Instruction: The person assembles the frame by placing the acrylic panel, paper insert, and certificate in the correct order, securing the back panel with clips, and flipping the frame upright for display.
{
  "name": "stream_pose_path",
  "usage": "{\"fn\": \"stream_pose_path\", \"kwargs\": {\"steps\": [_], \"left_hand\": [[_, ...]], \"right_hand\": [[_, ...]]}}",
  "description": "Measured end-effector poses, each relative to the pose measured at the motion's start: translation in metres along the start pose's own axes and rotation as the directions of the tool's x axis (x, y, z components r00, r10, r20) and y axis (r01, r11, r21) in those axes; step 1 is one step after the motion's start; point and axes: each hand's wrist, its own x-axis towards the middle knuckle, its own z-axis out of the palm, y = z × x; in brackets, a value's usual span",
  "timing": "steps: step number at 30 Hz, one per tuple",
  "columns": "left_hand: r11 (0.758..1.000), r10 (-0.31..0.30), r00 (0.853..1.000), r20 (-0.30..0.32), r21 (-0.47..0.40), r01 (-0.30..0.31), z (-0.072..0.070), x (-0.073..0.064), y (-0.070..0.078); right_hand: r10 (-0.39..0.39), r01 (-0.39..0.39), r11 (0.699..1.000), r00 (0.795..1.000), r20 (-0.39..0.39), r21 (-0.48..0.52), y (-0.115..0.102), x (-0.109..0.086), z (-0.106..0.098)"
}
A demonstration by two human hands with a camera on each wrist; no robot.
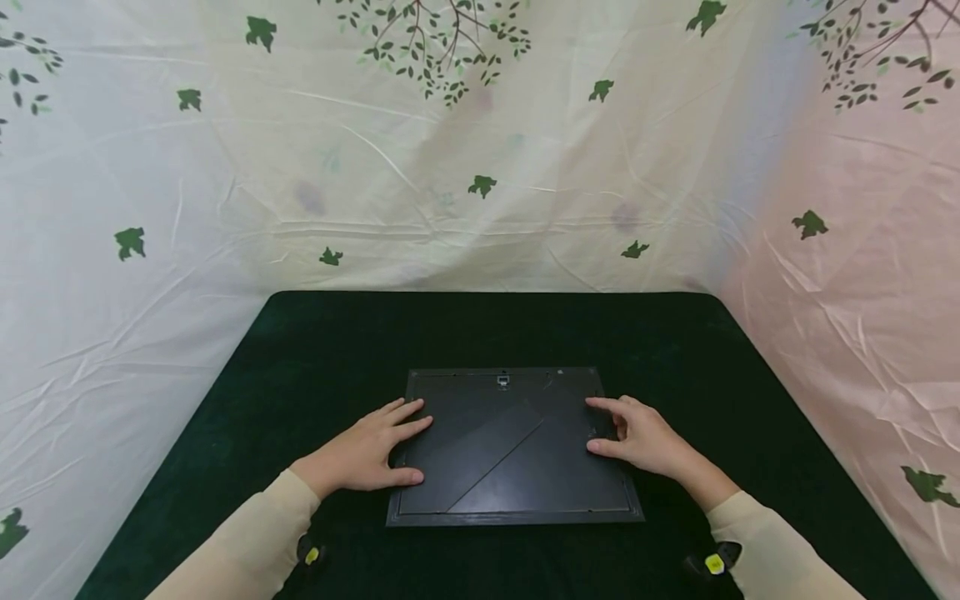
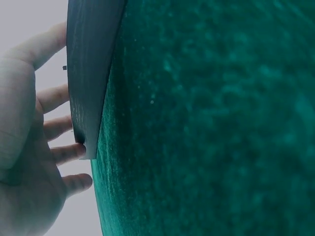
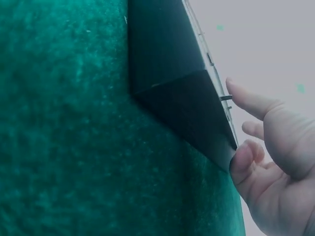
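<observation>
A dark picture frame lies face down on the green cloth, its backing board uppermost. A small metal hanger is near the far edge, and a thin line runs diagonally across the board. My left hand rests along the frame's left edge, fingers and thumb spread. At the right edge is my right hand, index finger and thumb stretched onto the border, the other fingers bent. In the right wrist view, a small metal tab sticks out from the frame's back at the thumb tip; whether they touch I cannot tell.
Dark green cloth covers the table around the frame. Behind and on both sides hangs pale fabric printed with leaves and branches. A dark band with a yellow marker sits at each wrist.
</observation>
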Motion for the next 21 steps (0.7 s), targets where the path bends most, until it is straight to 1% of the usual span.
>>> {"fn": "stream_pose_path", "kwargs": {"steps": [3, 7, 9, 12, 17, 21], "left_hand": [[1.000, 0.002, 1.000, 0.002, -0.009, -0.002, 0.000, 0.000, 0.000], [1.000, -0.007, 1.000, 0.015, -0.026, 0.008, -0.001, 0.000, 0.001], [0.999, -0.013, 1.000, 0.022, -0.039, 0.014, -0.001, 0.000, 0.001], [0.998, -0.004, 1.000, 0.012, -0.064, 0.005, 0.001, 0.001, 0.003], [0.994, 0.029, 0.999, -0.018, -0.100, -0.031, 0.005, 0.003, 0.008], [0.994, 0.021, 1.000, -0.019, -0.105, -0.022, 0.003, 0.005, 0.011]], "right_hand": [[0.016, -0.016, 1.000, 1.000, 0.008, 0.022, 0.002, -0.002, 0.001], [0.085, -0.087, 0.995, 0.996, 0.035, 0.050, 0.003, -0.003, 0.003], [0.102, -0.104, 0.993, 0.994, 0.044, 0.051, 0.004, -0.003, 0.003], [0.093, -0.095, 0.995, 0.995, 0.045, 0.035, 0.004, -0.003, 0.002], [0.087, -0.087, 0.996, 0.996, 0.019, 0.001, 0.002, -0.004, 0.003], [0.091, -0.091, 0.996, 0.996, 0.002, -0.020, -0.002, -0.004, 0.003]]}}
